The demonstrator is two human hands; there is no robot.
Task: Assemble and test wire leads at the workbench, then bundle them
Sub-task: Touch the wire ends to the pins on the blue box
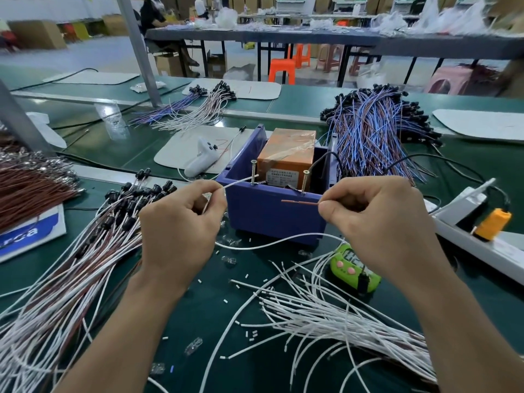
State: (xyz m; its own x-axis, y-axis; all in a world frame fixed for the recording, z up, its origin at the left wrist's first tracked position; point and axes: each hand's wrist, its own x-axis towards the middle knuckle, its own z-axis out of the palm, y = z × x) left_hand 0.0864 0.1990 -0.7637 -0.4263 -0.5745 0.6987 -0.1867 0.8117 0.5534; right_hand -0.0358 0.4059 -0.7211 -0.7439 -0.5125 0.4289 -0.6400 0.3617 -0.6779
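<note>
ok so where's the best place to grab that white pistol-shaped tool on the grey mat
Take the white tool by its handle, the long plain end that slants down toward you on the grey mat. Come in from the left and above: the blue box stands close on its right, and the head with the black buttons points away from you, so the handle is probably the easiest part to wrap fingers round.

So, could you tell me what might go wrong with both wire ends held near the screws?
The brown wire end in the right hand sits below the right screw, so it may miss contact and give a false reading.
The white wire end in the left hand lies close to the left screw and could slip off.
The trailing white wire might snag the loose white leads.
</note>
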